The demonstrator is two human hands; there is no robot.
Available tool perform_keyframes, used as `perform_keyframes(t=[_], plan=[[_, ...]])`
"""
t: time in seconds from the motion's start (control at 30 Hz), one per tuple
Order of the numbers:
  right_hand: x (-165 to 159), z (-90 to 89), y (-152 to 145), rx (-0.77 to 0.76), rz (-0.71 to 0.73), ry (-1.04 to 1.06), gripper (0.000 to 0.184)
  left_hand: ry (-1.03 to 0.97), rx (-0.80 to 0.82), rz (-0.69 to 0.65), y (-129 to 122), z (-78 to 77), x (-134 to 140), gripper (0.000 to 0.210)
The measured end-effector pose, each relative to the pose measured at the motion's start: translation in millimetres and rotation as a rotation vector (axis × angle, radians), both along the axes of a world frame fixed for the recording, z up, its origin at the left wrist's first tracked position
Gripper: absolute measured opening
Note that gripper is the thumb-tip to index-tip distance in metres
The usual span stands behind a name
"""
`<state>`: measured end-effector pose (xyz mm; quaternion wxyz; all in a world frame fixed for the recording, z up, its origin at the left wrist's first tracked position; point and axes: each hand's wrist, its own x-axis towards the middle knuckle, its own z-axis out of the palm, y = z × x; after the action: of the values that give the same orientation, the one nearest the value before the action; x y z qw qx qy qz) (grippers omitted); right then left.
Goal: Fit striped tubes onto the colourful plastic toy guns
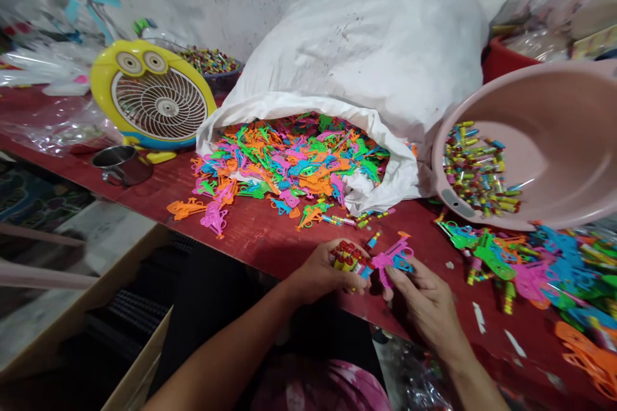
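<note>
My left hand (315, 275) is closed around a bundle of small candy-like tubes (348, 261) with red ends and yellow, blue and pink wraps. Just to its right, my right hand (429, 302) pinches a pink plastic toy gun (384, 263) between thumb and fingers. A blue toy gun (403, 261) shows behind it in the same grip. Beyond the hands, bright toy guns (289, 160) in orange, green, pink and blue spill from the mouth of a white sack (376, 45). A few loose tubes (340, 220) lie before the sack.
A pink basin (549, 103), tipped toward me at right, holds more tubes (477, 173). Toy guns and tubes mixed together (535, 266) lie below it. To the left stand a yellow fan (166, 106) and a metal mug (123, 166) on the red table (250, 241).
</note>
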<state>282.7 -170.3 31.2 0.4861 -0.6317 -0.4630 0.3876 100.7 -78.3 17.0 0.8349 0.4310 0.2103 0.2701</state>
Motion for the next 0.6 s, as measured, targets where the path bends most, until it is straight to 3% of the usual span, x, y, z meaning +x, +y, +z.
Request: perform_keyframes(t=[0.17, 0.27, 0.37, 0.47, 0.6], plan=[[-7, 8.6, 3, 0.003, 0.044, -0.020, 0.028, 0.013, 0.024, 0.005, -3, -0.9, 0, 0.046], [-17, 5.1, 1, -0.008, -0.023, 0.143, 0.029, 0.067, 0.100, 0.099, -8, -2.5, 6, 0.038], [-18, 1.6, -1, 0.000, -0.130, 0.177, 0.030, 0.095, 0.179, 0.205, -12, -5.0, 13, 0.031], [11, 4.8, -5, 0.041, -0.319, 0.115, 0.031, 0.104, 0.126, 0.280, -14, -4.2, 17, 0.031], [96, 25.8, -19, 0.120, -0.653, -0.043, 0.038, 0.158, 0.022, 0.375, -14, 0.2, 14, 0.032]])
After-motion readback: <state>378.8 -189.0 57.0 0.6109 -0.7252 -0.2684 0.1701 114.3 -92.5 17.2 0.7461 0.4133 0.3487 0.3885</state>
